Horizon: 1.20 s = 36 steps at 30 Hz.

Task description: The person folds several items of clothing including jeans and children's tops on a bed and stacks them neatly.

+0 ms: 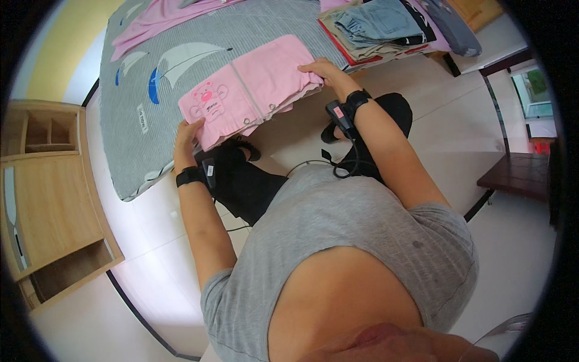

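Note:
A folded pink zip jacket (pixel 256 84) lies at the near edge of the bed, partly overhanging it. It has a cartoon animal print on its left half, a pale zipper down the middle and small cord toggles along its near hem. My left hand (pixel 187 137) pinches its near left corner, thumb on top and fingers mostly hidden underneath. At the opposite end, my right hand (pixel 329 73) is closed on the right edge, its thumb lying over the cloth.
Under the jacket is a bed (pixel 129 163) with a grey striped, sailboat-patterned cover. A stack of folded clothes (pixel 377 27) sits at the back right. Another pink garment (pixel 157 27) lies at the far left. A wooden cabinet (pixel 57 205) stands left; a dark bench (pixel 515 175) stands right.

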Each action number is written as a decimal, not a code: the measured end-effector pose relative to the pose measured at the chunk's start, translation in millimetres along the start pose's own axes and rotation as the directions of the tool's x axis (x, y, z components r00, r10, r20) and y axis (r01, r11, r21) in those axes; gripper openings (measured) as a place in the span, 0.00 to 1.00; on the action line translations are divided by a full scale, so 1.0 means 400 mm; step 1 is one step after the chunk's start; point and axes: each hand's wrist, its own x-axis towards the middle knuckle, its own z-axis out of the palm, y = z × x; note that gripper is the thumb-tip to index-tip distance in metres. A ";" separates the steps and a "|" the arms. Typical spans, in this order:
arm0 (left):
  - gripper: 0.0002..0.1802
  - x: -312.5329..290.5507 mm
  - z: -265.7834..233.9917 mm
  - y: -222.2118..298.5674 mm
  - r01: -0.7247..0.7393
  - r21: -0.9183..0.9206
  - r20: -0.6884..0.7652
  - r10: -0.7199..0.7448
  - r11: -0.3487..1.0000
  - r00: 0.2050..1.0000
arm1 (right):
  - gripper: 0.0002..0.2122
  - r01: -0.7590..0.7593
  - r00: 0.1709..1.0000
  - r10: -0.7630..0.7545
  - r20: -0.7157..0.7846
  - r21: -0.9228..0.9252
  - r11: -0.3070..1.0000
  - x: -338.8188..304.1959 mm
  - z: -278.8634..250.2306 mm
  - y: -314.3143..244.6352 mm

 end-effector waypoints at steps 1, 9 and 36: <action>0.19 0.031 -0.019 -0.040 -0.024 -0.053 0.015 0.025 0.998 1.000 | 0.24 -0.019 0.998 0.020 0.066 -0.009 1.000 -0.008 0.006 -0.014; 0.15 0.039 -0.007 -0.042 -0.106 -0.180 0.011 0.109 0.978 0.994 | 0.19 0.209 0.977 -0.208 0.045 -0.030 0.977 0.030 -0.012 -0.009; 0.10 -0.192 0.450 0.131 0.081 -0.502 0.484 0.202 0.861 0.852 | 0.19 0.456 0.787 -0.068 0.613 -0.504 0.734 -0.252 0.035 -0.279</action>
